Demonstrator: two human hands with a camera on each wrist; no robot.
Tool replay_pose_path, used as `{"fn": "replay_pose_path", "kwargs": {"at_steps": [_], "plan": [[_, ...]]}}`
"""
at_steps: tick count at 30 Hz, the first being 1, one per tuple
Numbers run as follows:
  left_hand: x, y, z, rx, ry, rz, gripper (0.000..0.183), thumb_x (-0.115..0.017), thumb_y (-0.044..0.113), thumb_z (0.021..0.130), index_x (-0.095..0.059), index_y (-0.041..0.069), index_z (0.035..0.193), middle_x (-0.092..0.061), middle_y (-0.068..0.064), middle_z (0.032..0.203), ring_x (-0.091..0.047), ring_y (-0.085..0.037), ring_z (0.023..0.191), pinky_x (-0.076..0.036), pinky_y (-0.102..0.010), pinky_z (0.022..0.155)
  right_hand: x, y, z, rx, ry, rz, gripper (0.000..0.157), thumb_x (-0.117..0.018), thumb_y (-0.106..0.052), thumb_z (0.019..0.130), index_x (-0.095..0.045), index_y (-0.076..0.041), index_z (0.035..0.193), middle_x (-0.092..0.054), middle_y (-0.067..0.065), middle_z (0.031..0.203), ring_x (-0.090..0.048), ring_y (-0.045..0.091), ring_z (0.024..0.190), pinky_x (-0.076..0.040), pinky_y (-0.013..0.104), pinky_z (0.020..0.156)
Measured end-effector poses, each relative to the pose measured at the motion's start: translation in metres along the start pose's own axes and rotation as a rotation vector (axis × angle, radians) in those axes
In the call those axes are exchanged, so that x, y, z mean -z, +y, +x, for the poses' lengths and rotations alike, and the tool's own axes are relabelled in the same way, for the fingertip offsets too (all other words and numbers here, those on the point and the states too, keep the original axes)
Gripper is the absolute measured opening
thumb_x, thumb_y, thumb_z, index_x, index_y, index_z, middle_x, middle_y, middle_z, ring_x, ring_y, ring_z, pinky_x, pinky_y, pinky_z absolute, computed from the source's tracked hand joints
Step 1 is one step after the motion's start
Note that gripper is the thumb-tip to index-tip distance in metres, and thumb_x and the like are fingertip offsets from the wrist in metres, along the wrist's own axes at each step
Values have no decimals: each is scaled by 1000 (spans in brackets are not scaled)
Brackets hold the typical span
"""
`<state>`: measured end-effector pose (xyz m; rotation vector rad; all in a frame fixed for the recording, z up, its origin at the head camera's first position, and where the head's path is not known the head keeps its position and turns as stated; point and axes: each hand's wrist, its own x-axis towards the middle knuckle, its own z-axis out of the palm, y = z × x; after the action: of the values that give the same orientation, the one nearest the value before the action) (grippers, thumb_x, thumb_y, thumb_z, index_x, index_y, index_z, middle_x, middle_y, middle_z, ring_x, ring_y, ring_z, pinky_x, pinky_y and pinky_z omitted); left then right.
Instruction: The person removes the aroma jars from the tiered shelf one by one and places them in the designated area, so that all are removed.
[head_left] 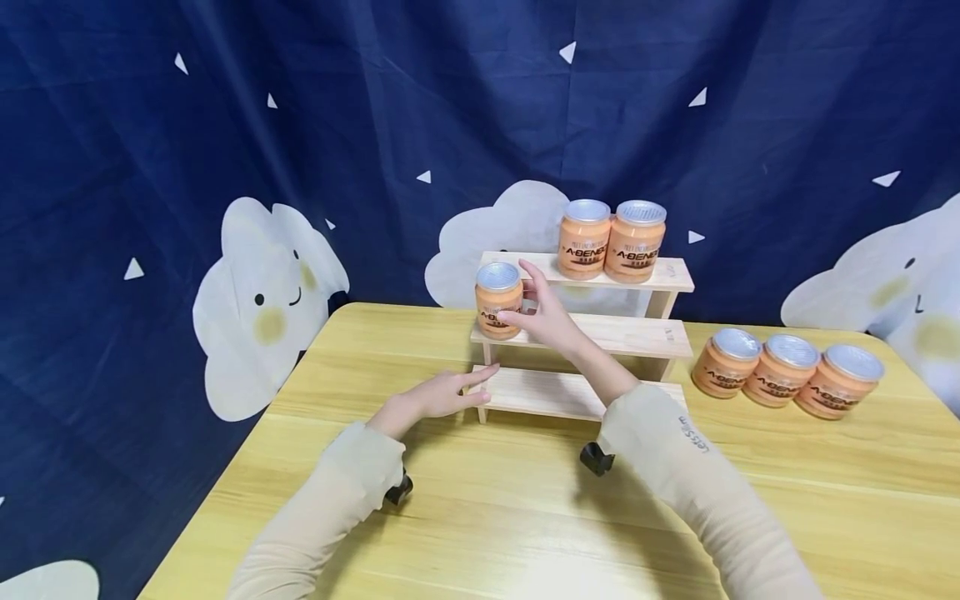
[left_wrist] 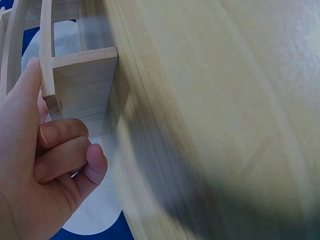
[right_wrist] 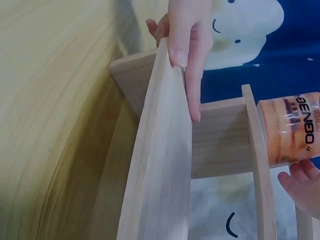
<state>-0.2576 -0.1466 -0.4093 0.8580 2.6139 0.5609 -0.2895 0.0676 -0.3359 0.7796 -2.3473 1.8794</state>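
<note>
At the left end of the middle tier of a three-tier wooden shelf stands an orange jar with a silver lid. My right hand holds this jar from its right side, thumb at the front and fingers round the back. In the right wrist view the jar is upright against the board, with my fingertips at its lower side. Lower down, my left hand pinches the left end of the bottom tier between thumb and forefinger. The left wrist view shows its other fingers curled in beside the shelf's side panel.
Two matching jars stand side by side on the top tier, towards its right. Three more form a row on the wooden table right of the shelf. Behind hangs a dark blue curtain with white clouds.
</note>
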Motion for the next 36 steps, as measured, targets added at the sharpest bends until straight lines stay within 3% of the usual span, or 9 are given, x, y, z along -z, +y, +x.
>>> {"fn": "replay_pose_path", "kwargs": {"at_steps": [3,11,19,28,36], "plan": [[0,0,1,-10,3,-1,57,-39,47,95,-23,27,146,-41,-7,140,-55,-24,104,-35,-43,100,-4,0,2,11,19,-10,86,-68,0,79,-13,-7,145,-36,27,135,-39,38,120,-39,47,96],[-1,-1,-2,-34,14,-10,56,-39,44,96,-24,24,146,-35,-3,144,-46,-27,121,-33,-42,103,-11,4,2,48,74,-79,81,-71,-4,78,-22,-7,142,-41,25,131,-44,38,114,-44,46,89],[0,3,-2,-26,10,-13,56,-40,43,96,-23,23,146,-33,-2,145,-43,-29,123,-31,-43,104,-7,3,-7,57,95,-66,76,-70,-6,79,-25,-8,141,-43,23,125,-47,35,109,-46,48,86],[-2,1,-2,-14,1,-5,57,-37,48,96,-19,29,146,-31,0,146,-43,-30,124,-31,-43,104,15,6,-30,92,103,-70,75,-70,-1,78,-27,-4,139,-45,25,124,-48,37,106,-48,48,84],[-2,1,-2,-22,15,-9,57,-38,45,96,-20,26,146,-35,-6,144,-49,-29,117,-34,-43,102,49,3,-61,50,170,-59,75,-67,7,77,-26,-4,138,-43,25,123,-47,32,108,-47,45,86]]}}
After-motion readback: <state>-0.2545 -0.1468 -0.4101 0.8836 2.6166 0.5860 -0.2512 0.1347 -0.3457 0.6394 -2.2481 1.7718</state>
